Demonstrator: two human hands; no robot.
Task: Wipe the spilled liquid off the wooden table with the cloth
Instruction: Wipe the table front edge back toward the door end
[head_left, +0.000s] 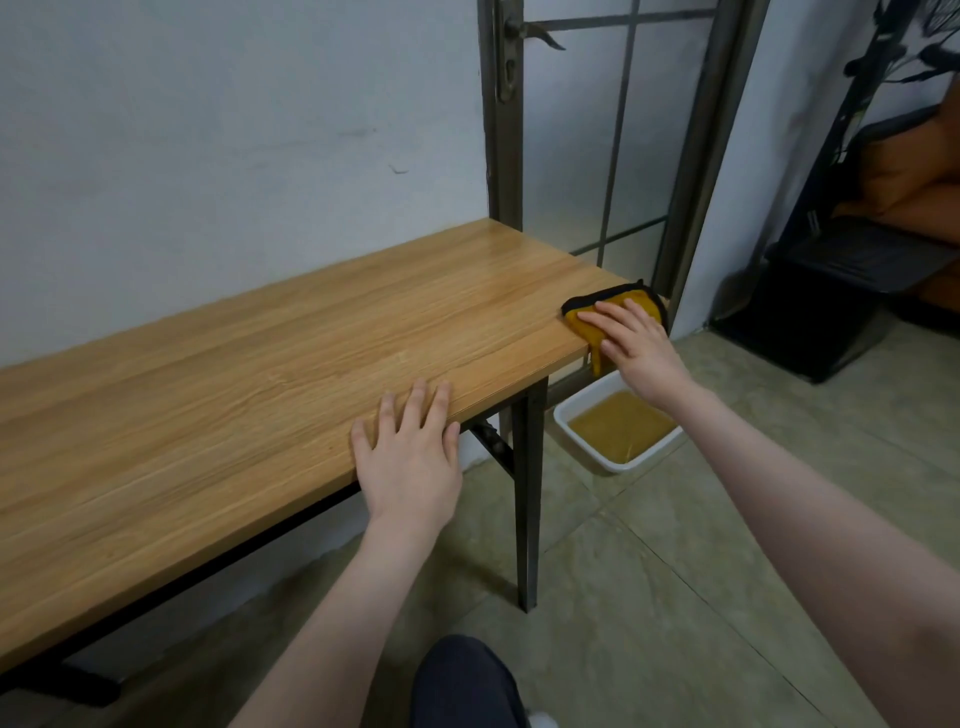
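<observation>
While the right hand (631, 345) presses flat on the cloth (618, 306) at the wooden table's (260, 364) three-o'clock corner — apparently dry (glare obscures) — sweep outward over the tub (618, 434); left hand (410, 447) braces, fingers spread.

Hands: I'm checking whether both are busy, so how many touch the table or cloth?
2. The left hand rests flat on the wooden table at its near edge; the right hand presses the cloth at the far right corner.
</observation>
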